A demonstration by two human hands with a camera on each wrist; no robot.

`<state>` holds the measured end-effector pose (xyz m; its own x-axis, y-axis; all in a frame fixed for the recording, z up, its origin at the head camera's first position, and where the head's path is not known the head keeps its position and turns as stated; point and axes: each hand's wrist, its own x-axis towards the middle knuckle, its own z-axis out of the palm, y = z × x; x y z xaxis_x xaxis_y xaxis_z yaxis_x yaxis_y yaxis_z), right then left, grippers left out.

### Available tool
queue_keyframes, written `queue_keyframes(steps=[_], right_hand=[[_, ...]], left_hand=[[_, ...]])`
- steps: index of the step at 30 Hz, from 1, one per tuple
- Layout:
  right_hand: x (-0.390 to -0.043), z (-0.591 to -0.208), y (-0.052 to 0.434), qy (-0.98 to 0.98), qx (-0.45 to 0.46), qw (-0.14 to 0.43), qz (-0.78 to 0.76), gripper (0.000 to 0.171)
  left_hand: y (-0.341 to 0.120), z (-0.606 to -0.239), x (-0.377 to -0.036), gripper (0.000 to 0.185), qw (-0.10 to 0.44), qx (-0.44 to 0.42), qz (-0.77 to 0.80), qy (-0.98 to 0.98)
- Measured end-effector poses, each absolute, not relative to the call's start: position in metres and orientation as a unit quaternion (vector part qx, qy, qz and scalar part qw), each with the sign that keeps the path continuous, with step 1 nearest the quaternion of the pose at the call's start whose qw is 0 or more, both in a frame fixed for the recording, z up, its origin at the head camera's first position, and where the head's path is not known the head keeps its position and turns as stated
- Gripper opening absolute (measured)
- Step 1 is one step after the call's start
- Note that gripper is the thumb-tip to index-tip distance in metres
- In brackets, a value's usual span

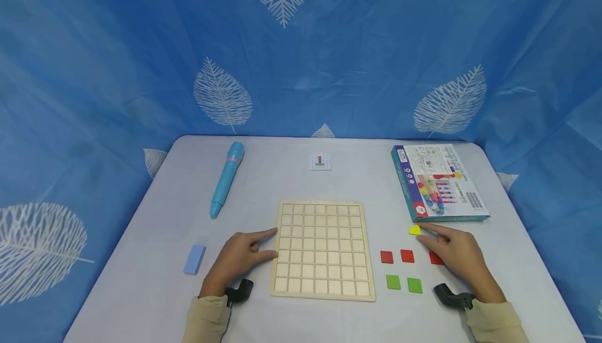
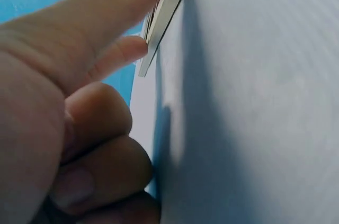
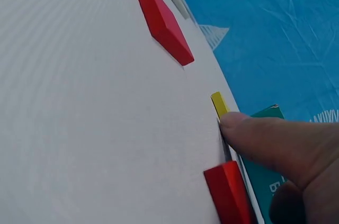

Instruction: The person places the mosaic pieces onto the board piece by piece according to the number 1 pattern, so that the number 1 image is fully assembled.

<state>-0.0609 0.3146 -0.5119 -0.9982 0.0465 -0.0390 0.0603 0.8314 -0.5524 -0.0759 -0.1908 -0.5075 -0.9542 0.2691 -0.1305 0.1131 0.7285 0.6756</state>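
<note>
**Small yellow tile at a fingertip, with little margin for a clean pick**

The yellow tile (image 1: 414,230) lies flat on the worktop (image 1: 141,259), just in front of the near edge of the game box (image 1: 437,182) and well to the right of the wooden grid board (image 1: 322,249); the right hand (image 1: 458,259) reaches toward it with the forefinger stretched out, and the right wrist view shows that fingertip (image 3: 238,126) touching the tile's edge, the fingers straight rather than curled about anything; nothing is held yet.

The likely trouble, as I judge it: the tile is thin and lies close against the box, so a push from the fingertip could slide it under or against the box edge instead of lifting it; a red tile (image 1: 435,258) sits partly under the same hand and could be dragged or knocked along with it; the other red tiles (image 1: 396,256) and the green tiles (image 1: 403,283), between that hand and the board, lie in the path of any sweep toward the board.

The left hand (image 1: 240,259) rests at the board's left edge, forefinger and thumb extended against it, the other fingers loosely curled and holding nothing; if that steadying touch slips, the board may shift on the smooth worktop.

Left of the board lie a blue pen (image 1: 227,178) and a pale blue block (image 1: 194,259); behind the board sits a small pattern card (image 1: 320,161).
</note>
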Motion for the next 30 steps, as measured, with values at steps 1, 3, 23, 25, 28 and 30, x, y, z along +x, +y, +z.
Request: queue_keyframes(steps=[1, 3, 23, 25, 28, 30], right_hand=[[-0.060, -0.512, 0.314, 0.958, 0.029, 0.010, -0.284, 0.047], [-0.060, -0.513, 0.314, 0.959, 0.031, 0.006, -0.281, 0.044], [-0.057, -0.507, 0.301, 0.959, 0.039, 0.022, -0.278, 0.039], [-0.057, -0.506, 0.298, 0.959, 0.040, 0.024, -0.280, 0.038], [-0.056, -0.504, 0.296, 0.959, 0.041, 0.016, -0.278, 0.037], [-0.055, -0.502, 0.295, 0.960, 0.042, 0.011, -0.275, 0.037]], left_hand=[[-0.191, -0.508, -0.075, 0.060, 0.108, 0.107, 0.351, 0.924], [-0.190, -0.508, -0.075, 0.061, 0.106, 0.113, 0.347, 0.925], [-0.191, -0.504, -0.076, 0.060, 0.108, 0.110, 0.344, 0.926], [-0.192, -0.505, -0.076, 0.060, 0.106, 0.109, 0.344, 0.926], [-0.192, -0.506, -0.076, 0.060, 0.103, 0.112, 0.344, 0.927], [-0.191, -0.507, -0.076, 0.060, 0.102, 0.114, 0.344, 0.926]])
